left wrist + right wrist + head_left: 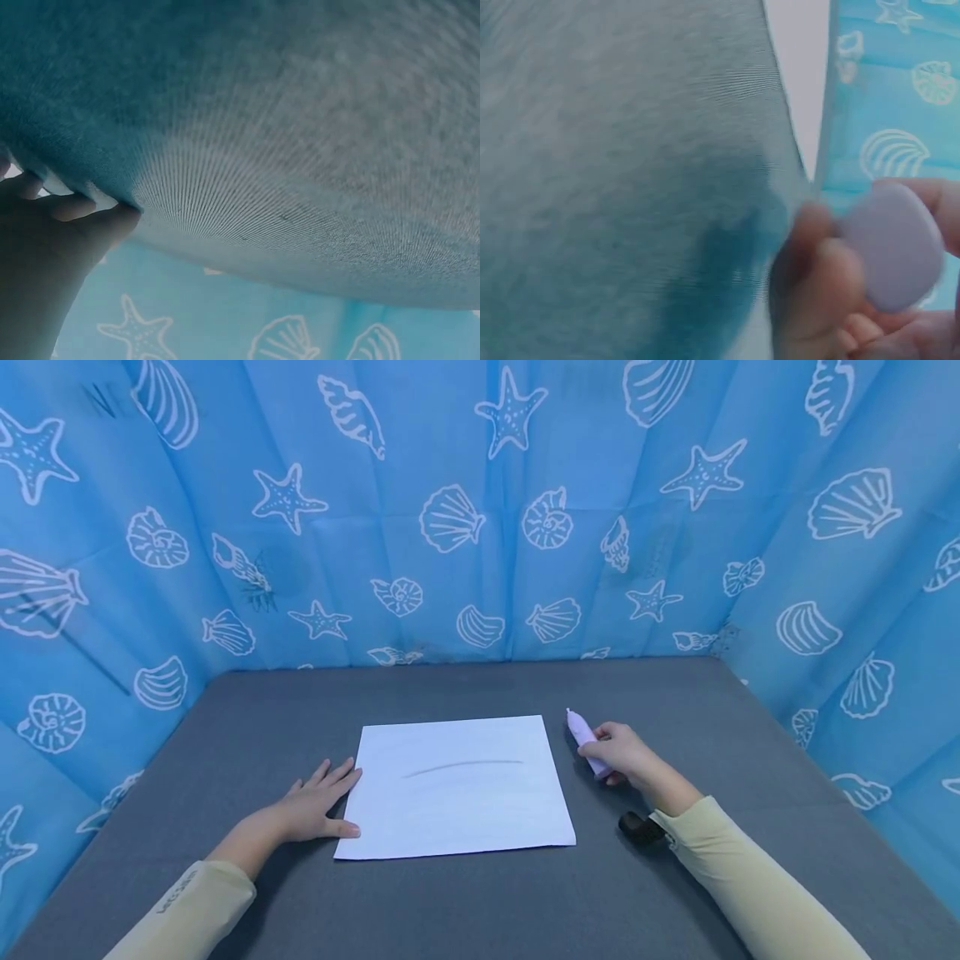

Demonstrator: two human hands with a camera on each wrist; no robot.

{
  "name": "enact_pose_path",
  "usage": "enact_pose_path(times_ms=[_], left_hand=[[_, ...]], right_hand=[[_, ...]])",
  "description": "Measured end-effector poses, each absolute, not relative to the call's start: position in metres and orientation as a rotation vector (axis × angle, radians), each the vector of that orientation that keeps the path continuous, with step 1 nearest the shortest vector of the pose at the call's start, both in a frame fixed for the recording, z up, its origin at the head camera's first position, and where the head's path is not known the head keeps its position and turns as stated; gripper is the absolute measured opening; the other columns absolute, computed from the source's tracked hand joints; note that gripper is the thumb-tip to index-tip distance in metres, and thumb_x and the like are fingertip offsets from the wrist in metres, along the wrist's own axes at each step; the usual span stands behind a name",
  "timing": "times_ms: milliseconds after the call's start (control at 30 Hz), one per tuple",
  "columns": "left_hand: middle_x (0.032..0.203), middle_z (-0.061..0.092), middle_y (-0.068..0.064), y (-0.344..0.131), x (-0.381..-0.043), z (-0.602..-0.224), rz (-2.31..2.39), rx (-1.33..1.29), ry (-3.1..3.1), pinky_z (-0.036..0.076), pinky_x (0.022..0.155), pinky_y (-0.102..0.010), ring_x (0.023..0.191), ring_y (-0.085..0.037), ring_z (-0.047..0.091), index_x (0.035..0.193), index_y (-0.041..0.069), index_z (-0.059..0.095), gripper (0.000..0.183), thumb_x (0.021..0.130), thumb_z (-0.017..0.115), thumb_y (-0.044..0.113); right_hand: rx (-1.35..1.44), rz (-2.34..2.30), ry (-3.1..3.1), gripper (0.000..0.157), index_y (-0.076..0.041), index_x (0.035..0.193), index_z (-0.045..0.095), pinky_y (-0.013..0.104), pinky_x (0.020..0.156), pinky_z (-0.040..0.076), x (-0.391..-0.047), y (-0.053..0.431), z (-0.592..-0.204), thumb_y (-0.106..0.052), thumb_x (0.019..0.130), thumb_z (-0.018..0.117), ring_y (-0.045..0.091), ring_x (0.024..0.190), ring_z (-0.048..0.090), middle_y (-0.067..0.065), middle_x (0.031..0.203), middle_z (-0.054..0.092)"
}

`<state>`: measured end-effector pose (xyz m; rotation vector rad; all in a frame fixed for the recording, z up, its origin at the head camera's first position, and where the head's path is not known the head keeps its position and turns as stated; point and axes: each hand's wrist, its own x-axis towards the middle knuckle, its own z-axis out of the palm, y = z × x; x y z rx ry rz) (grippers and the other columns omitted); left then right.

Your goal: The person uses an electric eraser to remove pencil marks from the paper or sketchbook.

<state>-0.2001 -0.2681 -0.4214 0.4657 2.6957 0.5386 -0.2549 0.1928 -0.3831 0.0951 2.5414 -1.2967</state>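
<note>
A white sheet of paper [465,814] lies on the grey table with one thin, slightly curved grey line [465,764] across its upper middle. My left hand [311,806] rests flat with spread fingers, its fingertips and thumb on the paper's left edge. Right of the sheet, my right hand [628,756] grips a thick lavender pen-shaped tool [582,732] between thumb and fingers. Its narrow tip points away and a little left. The right wrist view shows the tool's rounded, flat-faced lavender end [894,247] among the fingers.
Grey cloth [420,910] covers the table. A blue curtain [465,577] printed with white shells and starfish hangs behind it and along both sides. Just below the right wrist is a small black object [639,828] by the sleeve cuff.
</note>
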Motion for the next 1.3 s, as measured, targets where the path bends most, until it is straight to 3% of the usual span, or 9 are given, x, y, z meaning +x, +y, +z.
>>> enact_pose_path(times_ms=[267,500,633,733,800,867,933,1133,1300], left_hand=[[0.159,0.011,-0.023,-0.266,-0.196,-0.42,0.572,0.486,2.687,-0.001,0.101,-0.076,0.142,-0.052,-0.003,0.153,0.002,0.023,0.107,0.078,0.066,0.066],[0.159,0.01,-0.024,-0.268,-0.194,-0.424,0.568,0.484,2.685,-0.001,0.101,-0.076,0.142,-0.052,-0.003,0.153,0.001,0.023,0.107,0.079,0.067,0.065],[0.159,0.01,-0.025,-0.267,-0.193,-0.42,0.567,0.482,2.672,-0.001,0.1,-0.077,0.141,-0.054,-0.003,0.153,0.0,0.022,0.105,0.08,0.067,0.062],[0.159,0.009,-0.025,-0.264,-0.191,-0.413,0.568,0.469,2.662,-0.001,0.101,-0.076,0.141,-0.054,-0.003,0.153,0.001,0.022,0.103,0.081,0.067,0.06],[0.158,0.01,-0.026,-0.262,-0.191,-0.41,0.569,0.469,2.663,0.0,0.1,-0.077,0.14,-0.055,-0.002,0.153,0.001,0.023,0.101,0.082,0.069,0.057],[0.158,0.01,-0.025,-0.261,-0.191,-0.408,0.55,0.464,2.666,0.001,0.101,-0.077,0.14,-0.054,-0.002,0.153,0.002,0.023,0.101,0.082,0.069,0.057],[0.158,0.01,-0.026,-0.26,-0.192,-0.408,0.537,0.466,2.666,0.001,0.1,-0.077,0.14,-0.055,-0.002,0.153,0.001,0.022,0.1,0.083,0.068,0.056],[0.159,0.009,-0.025,-0.261,-0.192,-0.408,0.536,0.459,2.652,0.001,0.101,-0.077,0.14,-0.054,-0.003,0.153,0.002,0.022,0.101,0.083,0.068,0.057],[0.158,0.01,-0.027,-0.26,-0.191,-0.408,0.55,0.47,2.649,0.001,0.1,-0.077,0.139,-0.056,-0.002,0.153,0.0,0.022,0.101,0.083,0.068,0.057]], right_hand=[[0.116,-1.617,2.502,0.039,0.009,0.122,0.048,0.027,0.055,0.043,-0.253,0.194,-0.366,-0.016,0.095,0.061,0.013,0.062,0.051,0.013,0.09,0.066],[0.176,-2.039,2.247,0.024,0.005,0.105,0.052,0.022,0.05,0.041,-0.251,0.197,-0.361,-0.013,0.093,0.064,0.007,0.053,0.045,0.0,0.067,0.052],[0.264,-2.304,1.938,0.023,-0.002,0.096,0.045,0.02,0.048,0.036,-0.251,0.194,-0.361,-0.021,0.099,0.057,0.007,0.052,0.04,-0.002,0.064,0.044],[0.32,-2.363,1.791,0.032,-0.004,0.106,0.041,0.019,0.048,0.04,-0.253,0.189,-0.363,-0.035,0.103,0.046,0.008,0.053,0.045,0.001,0.071,0.047],[0.345,-2.366,1.723,0.045,-0.002,0.122,0.037,0.02,0.052,0.047,-0.254,0.186,-0.364,-0.043,0.104,0.038,0.009,0.056,0.053,0.005,0.078,0.051],[0.348,-2.38,1.634,0.055,-0.002,0.137,0.027,0.022,0.058,0.053,-0.255,0.184,-0.365,-0.045,0.104,0.033,0.012,0.063,0.062,0.009,0.086,0.055],[0.344,-2.42,1.513,0.057,-0.002,0.141,0.022,0.026,0.065,0.057,-0.256,0.182,-0.367,-0.044,0.104,0.034,0.016,0.068,0.067,0.013,0.089,0.058],[0.334,-2.465,1.391,0.018,-0.002,0.11,0.047,0.029,0.065,0.057,-0.258,0.173,-0.372,-0.013,0.099,0.057,0.017,0.068,0.064,0.011,0.082,0.062],[0.336,-2.509,1.313,0.02,-0.005,0.112,0.039,0.024,0.061,0.049,-0.259,0.165,-0.375,-0.017,0.101,0.052,0.013,0.062,0.049,0.006,0.079,0.051]])
